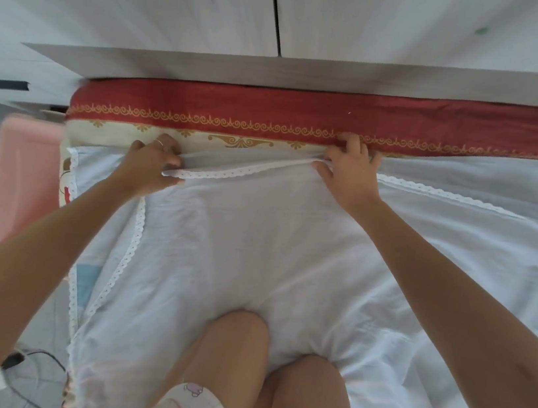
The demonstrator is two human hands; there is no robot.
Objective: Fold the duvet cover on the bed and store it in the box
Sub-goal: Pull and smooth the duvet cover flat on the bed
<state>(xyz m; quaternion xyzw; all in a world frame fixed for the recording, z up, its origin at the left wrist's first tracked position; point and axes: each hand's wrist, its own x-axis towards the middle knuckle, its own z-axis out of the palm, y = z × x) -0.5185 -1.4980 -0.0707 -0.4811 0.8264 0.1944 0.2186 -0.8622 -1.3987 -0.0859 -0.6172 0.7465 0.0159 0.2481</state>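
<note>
My left hand [151, 166] and right hand [348, 166] both pinched the duvet cover [231, 243] by its lace edge, which ran crosswise along the bed's red border [386, 111].

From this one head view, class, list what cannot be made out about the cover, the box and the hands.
- Duvet cover: full extent cut off by right and bottom edges; knees hide part.
- Pink box: blurred, partly behind the bed corner; inside unseen.
- Left hand, right hand: fingertips hidden in the lace hem.
</note>
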